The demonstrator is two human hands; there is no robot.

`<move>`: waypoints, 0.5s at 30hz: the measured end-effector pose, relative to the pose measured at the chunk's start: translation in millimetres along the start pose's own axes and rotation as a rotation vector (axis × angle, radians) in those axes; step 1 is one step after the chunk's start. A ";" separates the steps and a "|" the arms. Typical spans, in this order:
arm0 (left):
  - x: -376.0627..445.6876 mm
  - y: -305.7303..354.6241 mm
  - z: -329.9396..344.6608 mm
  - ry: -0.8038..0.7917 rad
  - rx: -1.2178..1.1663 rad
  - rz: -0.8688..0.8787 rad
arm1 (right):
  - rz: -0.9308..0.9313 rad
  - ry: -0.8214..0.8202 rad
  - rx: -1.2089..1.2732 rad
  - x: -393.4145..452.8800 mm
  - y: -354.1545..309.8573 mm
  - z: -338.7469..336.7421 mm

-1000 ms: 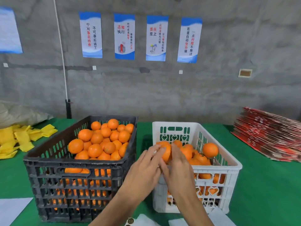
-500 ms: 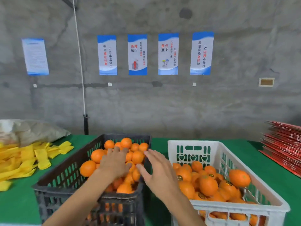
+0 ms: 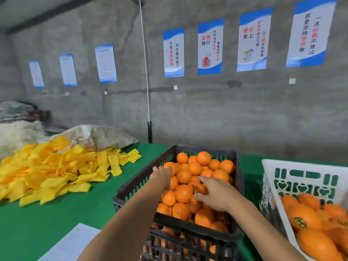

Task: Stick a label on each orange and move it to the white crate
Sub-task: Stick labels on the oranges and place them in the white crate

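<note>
While both hands reach into the black crate [image 3: 233, 236] of oranges [image 3: 183, 193], the white crate [image 3: 271, 187] sits at the desk's right edge. The left hand [image 3: 163, 175] curls onto an orange; whether it grips, I cannot tell. The right hand [image 3: 216, 196] rests on the pile, fingers [image 3: 202, 196] loosely spread, holding nothing.

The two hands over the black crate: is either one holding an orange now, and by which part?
Neither plainly holds one. The left hand and right hand lie on the oranges in the black crate; no grip shows.

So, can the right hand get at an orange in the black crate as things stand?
Probably yes. The right hand is already over the open-topped black crate, its fingers spread on the heaped oranges. Nothing covers the pile, and the left hand reaches in further left.
</note>
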State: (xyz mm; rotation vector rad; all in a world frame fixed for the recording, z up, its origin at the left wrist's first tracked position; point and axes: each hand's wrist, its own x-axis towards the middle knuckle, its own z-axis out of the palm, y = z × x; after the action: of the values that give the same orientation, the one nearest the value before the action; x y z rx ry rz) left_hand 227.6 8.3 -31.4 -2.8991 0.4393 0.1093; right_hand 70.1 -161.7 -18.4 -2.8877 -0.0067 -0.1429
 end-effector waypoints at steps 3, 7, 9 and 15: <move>-10.6 1.0 -8.0 0.009 -0.053 0.054 | -0.006 -0.011 0.025 -1.9 1.9 2.7; -51.8 16.8 -36.3 0.291 -0.164 0.275 | -0.018 0.189 0.246 -13.1 -3.1 -4.3; -86.5 30.5 -45.4 0.480 -0.449 0.446 | -0.013 0.331 0.446 -25.6 -11.3 -14.5; -205.3 86.3 -24.6 0.917 -1.028 0.756 | -0.112 0.745 0.566 -117.0 -30.0 -34.2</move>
State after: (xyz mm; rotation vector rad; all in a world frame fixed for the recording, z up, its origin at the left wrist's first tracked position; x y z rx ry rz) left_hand 7.1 -19.1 -2.7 -3.2474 2.1373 -1.2646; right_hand -50.1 -140.3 10.5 -2.1229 -0.0615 -1.0352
